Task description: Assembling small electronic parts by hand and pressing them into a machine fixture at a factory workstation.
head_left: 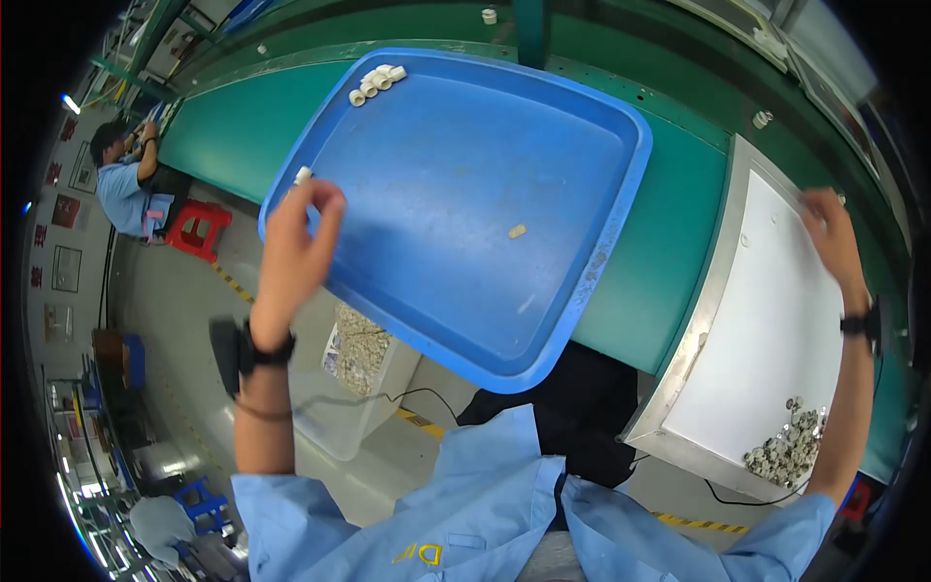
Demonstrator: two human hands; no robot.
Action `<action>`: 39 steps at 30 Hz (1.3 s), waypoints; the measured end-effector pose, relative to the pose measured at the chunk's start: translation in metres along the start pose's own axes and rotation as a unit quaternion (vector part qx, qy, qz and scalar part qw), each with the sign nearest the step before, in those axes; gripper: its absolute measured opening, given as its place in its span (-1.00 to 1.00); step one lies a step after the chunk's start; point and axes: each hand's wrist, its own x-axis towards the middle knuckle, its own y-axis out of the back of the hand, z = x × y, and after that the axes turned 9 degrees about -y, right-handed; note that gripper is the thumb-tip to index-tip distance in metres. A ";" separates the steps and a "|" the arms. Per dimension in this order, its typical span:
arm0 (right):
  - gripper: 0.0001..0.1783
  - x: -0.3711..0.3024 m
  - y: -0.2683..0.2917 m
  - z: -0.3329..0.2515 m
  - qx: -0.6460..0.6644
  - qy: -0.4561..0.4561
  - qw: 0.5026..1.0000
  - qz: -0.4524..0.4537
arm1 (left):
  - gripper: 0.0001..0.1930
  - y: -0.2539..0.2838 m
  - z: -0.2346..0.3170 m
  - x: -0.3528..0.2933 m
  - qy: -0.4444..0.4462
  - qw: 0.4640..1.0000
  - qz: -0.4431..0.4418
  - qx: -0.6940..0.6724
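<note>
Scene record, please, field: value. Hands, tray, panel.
left hand: at the tray's left side, near a white piece; contact unclear
right hand: over the white panel's far right side; grip contents unclear
blue tray: on green surface; white cylinders in far-left corner, beige piece right of centre
panel: greyish parts heaped at near right

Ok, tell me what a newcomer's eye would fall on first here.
Probably the big blue tray in the upper middle, with a cluster of small whitish pieces in its far left corner. Next, the white metal-rimmed surface at right, small shiny pieces heaped in its near right corner.
</note>
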 end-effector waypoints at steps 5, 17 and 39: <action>-0.67 -0.102 0.001 0.004 -0.122 0.057 0.979 0.150 | -0.82 0.021 -0.084 0.010 -0.002 0.985 0.007 0.173; -0.73 -0.271 0.002 -0.017 0.025 -0.139 0.989 0.033 | -0.77 0.003 -0.101 0.024 -0.020 0.913 -0.046 0.406; -0.90 -0.254 0.001 -0.041 0.112 -0.116 0.978 0.128 | -0.81 -0.015 -0.023 0.027 -0.119 0.985 -0.023 0.122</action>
